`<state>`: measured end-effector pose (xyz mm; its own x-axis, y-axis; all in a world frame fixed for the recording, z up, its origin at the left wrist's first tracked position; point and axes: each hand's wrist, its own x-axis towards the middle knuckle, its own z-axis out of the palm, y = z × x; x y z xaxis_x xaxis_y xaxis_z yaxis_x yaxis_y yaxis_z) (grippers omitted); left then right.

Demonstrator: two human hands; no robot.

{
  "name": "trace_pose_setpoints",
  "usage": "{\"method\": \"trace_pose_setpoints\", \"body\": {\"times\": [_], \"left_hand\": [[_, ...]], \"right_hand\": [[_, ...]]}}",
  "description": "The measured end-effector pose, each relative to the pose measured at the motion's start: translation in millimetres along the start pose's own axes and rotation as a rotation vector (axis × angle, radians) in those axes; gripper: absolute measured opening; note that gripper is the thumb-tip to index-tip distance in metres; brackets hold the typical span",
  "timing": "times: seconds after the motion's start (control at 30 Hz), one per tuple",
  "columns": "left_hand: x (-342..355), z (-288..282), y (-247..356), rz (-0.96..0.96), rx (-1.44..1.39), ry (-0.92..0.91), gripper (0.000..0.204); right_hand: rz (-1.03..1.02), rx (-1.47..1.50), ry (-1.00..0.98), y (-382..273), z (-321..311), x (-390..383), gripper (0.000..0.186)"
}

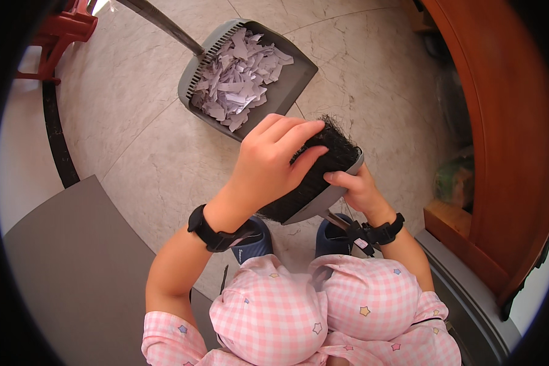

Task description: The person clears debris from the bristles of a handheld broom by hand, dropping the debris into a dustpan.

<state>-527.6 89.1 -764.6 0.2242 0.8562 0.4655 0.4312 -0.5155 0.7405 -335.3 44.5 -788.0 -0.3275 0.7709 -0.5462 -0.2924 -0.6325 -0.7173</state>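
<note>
A broom (pixel 311 186) with black bristles and a grey head is held up in front of my knees, bristles pointing away from me. My right hand (pixel 361 190) grips the side of its grey head, thumb lying over the bristle edge. Across the bristles reaches my left hand (pixel 274 155), its thumb and fingers curled and pinching at the bristle tips; anything small between them cannot be made out. Beyond my hands, a grey dustpan (pixel 290 91) lies on the floor. Torn white paper scraps (pixel 238 79) are heaped in it against its toothed back edge.
The dustpan's long handle (pixel 165 27) runs to the upper left. A red plastic stool (pixel 64 36) stands at far left, a grey panel (pixel 85 244) at lower left. Reddish-brown wooden furniture (pixel 494 122) curves along the right. My blue slippers (pixel 253 241) are below the broom.
</note>
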Motion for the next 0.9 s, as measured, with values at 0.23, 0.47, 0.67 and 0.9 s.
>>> {"method": "trace_pose_setpoints", "body": {"times": [0.23, 0.47, 0.67, 0.9], "left_hand": [[18, 30, 0, 0.139, 0.099, -0.03, 0.016], [26, 16, -35, -0.203, 0.396, 0.278, 0.005], [14, -5, -60, -0.221, 0.695, 0.062, 0.009], [-6, 13, -23, -0.144, 0.308, -0.007, 0.032]], "right_hand": [[-0.067, -0.098, -0.005, -16, -25, -8, 0.036], [-0.055, -0.118, 0.019, -25, -45, -14, 0.028], [-0.062, -0.079, 0.077, -15, -52, -17, 0.025], [-0.06, -0.07, 0.116, -4, -45, -8, 0.027]]}}
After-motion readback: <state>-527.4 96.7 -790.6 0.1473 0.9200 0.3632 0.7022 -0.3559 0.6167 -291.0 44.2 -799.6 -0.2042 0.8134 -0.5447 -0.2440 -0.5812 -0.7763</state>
